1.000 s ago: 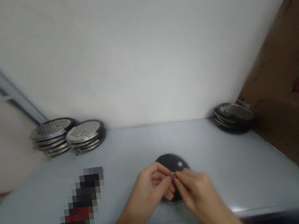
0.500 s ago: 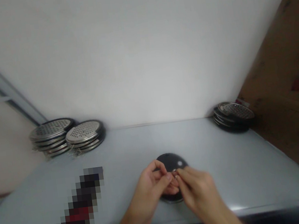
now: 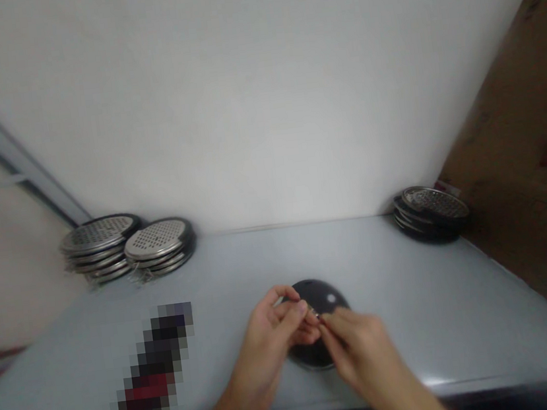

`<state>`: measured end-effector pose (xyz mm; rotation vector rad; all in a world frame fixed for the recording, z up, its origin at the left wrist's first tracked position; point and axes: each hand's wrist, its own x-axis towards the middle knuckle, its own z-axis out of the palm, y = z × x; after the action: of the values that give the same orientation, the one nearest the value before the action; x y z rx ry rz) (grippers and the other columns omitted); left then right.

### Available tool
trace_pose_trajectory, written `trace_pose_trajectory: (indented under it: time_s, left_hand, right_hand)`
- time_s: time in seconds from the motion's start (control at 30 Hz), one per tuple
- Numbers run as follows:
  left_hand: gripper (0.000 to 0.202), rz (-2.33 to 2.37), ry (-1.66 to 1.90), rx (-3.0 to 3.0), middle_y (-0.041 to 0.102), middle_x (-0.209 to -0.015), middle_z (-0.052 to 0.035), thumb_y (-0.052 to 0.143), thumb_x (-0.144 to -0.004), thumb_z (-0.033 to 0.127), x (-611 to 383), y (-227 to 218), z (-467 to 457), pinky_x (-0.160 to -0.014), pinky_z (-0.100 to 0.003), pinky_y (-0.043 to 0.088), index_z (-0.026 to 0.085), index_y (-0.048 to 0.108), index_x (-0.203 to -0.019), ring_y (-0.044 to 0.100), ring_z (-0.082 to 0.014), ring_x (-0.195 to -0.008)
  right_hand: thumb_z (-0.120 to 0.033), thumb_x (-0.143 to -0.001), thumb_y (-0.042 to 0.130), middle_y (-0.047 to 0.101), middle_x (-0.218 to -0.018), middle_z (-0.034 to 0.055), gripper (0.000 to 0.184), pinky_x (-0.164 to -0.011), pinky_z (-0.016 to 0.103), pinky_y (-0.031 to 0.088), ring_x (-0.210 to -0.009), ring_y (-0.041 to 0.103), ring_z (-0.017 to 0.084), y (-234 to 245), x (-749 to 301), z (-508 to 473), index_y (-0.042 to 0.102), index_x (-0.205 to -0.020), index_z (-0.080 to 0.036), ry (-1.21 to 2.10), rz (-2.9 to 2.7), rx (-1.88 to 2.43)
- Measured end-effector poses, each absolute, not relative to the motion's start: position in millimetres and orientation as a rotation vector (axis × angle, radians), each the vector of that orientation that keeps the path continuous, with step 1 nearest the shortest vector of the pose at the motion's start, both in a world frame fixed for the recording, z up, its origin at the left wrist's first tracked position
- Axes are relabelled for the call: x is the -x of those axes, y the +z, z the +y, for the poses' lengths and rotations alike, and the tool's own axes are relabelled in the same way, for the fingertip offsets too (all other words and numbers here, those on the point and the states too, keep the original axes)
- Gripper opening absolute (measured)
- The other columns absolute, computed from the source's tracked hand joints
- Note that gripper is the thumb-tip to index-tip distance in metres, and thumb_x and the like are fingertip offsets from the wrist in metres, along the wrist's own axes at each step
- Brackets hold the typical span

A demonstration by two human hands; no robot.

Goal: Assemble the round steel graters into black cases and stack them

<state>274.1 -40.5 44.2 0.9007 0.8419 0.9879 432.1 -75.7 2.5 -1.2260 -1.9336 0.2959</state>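
A small shiny metal piece (image 3: 315, 315) shows between my fingertips; it is too small and blurred to name. My left hand (image 3: 281, 324) has thumb and fingers curled around one end of it. From the other side, my right hand (image 3: 351, 332) pinches it between thumb and forefinger. Both hands are held above a glossy black round disc (image 3: 320, 292), which lies on the grey table and is partly hidden by them.
Two stacks of round metal plates with punched holes, a left stack (image 3: 100, 236) and another stack (image 3: 158, 239), stand at the back left. A third stack (image 3: 431, 212) is at the back right beside a cardboard box (image 3: 521, 154). A pixelated dark and red object (image 3: 149, 373) lies front left.
The hands have shifted only slightly, and the metal piece now spans the gap between the two sets of fingertips. The whole view has moved a little.
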Motion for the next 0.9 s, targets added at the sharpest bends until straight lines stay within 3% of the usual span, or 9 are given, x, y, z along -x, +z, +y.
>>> trace_pose_trajectory:
  time_s: [0.1, 0.27, 0.37, 0.43, 0.53, 0.63, 0.73, 0.83, 0.9]
  left_hand:
    - [0.028, 0.907, 1.049, -1.206, 0.075, -0.092, -0.0060, 0.074, -0.086, 0.041, -269, 48, -40, -0.063, -0.023, 0.056, 0.018, 0.062, -0.097, 0.069, -0.0149, -0.072]
    - [0.004, 1.148, 1.007, -1.758, 0.073, -0.082, -0.0022, 0.070, -0.082, 0.022, -261, 46, -39, -0.075, -0.027, 0.054, 0.020, 0.073, -0.083, 0.068, -0.0182, -0.076]
    - [0.010, 1.147, 0.889, -1.825, 0.076, -0.079, -0.0019, 0.067, -0.083, 0.021, -255, 45, -38, -0.074, -0.026, 0.053, 0.022, 0.077, -0.081, 0.070, -0.0188, -0.075]
    - [0.013, 1.116, 0.860, -1.845, 0.078, -0.084, -0.0026, 0.065, -0.085, 0.022, -249, 43, -37, -0.076, -0.026, 0.053, 0.023, 0.078, -0.084, 0.071, -0.0198, -0.080]
    - [0.016, 1.064, 0.843, -1.911, 0.079, -0.089, -0.0032, 0.063, -0.088, 0.021, -238, 36, -34, -0.079, -0.026, 0.053, 0.024, 0.078, -0.086, 0.072, -0.0202, -0.084]
    - [0.017, 1.026, 0.824, -2.006, 0.078, -0.090, -0.0028, 0.061, -0.091, 0.020, -228, 26, -29, -0.082, -0.025, 0.053, 0.024, 0.078, -0.087, 0.072, -0.0193, -0.086]
    - [0.021, 1.020, 0.816, -2.081, 0.078, -0.092, -0.0033, 0.056, -0.094, 0.019, -222, 16, -24, -0.084, -0.026, 0.052, 0.023, 0.077, -0.091, 0.071, -0.0188, -0.088]
    - [0.022, 1.009, 0.801, -2.103, 0.077, -0.092, -0.0040, 0.054, -0.095, 0.018, -223, 11, -19, -0.084, -0.026, 0.053, 0.022, 0.076, -0.092, 0.071, -0.0186, -0.089]
    - [0.024, 0.992, 0.773, -2.124, 0.077, -0.095, -0.0049, 0.052, -0.095, 0.018, -225, 8, -14, -0.086, -0.027, 0.053, 0.022, 0.076, -0.095, 0.070, -0.0189, -0.091]
  right_hand:
    - [-0.019, -0.101, 0.049, 0.069, -0.074, 0.0019, 0.028, -0.061, 0.023, 0.040, -0.064, 0.063, 0.014, 5, -427, -75, 0.068, -0.081, -0.019, 0.569, -1.912, 1.223]
    - [-0.030, -0.103, 0.052, 0.064, -0.064, -0.0008, 0.036, -0.055, 0.023, 0.038, -0.057, 0.058, 0.013, 6, -419, -74, 0.068, -0.073, -0.018, 0.742, -1.791, 1.232]
    - [-0.032, -0.100, 0.057, 0.066, -0.067, -0.0003, 0.029, -0.056, 0.023, 0.042, -0.059, 0.060, 0.014, 3, -420, -75, 0.069, -0.077, -0.019, 0.730, -1.746, 1.279]
    - [-0.030, -0.094, 0.066, 0.072, -0.085, 0.0026, 0.013, -0.061, 0.024, 0.049, -0.068, 0.065, 0.016, 0, -422, -76, 0.072, -0.101, -0.020, 0.739, -1.699, 1.291]
    - [-0.024, -0.090, 0.068, 0.071, -0.116, 0.0075, 0.047, -0.074, 0.027, 0.057, -0.087, 0.070, 0.018, -5, -424, -75, 0.057, -0.136, -0.024, 0.823, -1.648, 1.186]
    - [-0.019, -0.096, 0.056, 0.073, -0.105, 0.0061, 0.027, -0.080, 0.029, 0.057, -0.089, 0.070, 0.018, -12, -422, -72, 0.067, -0.120, -0.023, 0.865, -1.669, 1.125]
    - [-0.016, -0.095, 0.055, 0.072, -0.092, 0.0050, 0.020, -0.079, 0.031, 0.056, -0.084, 0.068, 0.020, -22, -415, -72, 0.070, -0.107, -0.021, 0.778, -1.732, 1.196]
    - [-0.017, -0.097, 0.055, 0.071, -0.102, 0.0081, 0.022, -0.085, 0.038, 0.056, -0.093, 0.066, 0.023, -33, -408, -77, 0.067, -0.115, -0.021, 0.559, -1.754, 1.279]
    - [-0.020, -0.099, 0.054, 0.068, -0.117, 0.0125, 0.027, -0.095, 0.048, 0.053, -0.109, 0.063, 0.029, -41, -407, -81, 0.065, -0.123, -0.022, 0.313, -1.784, 1.373]
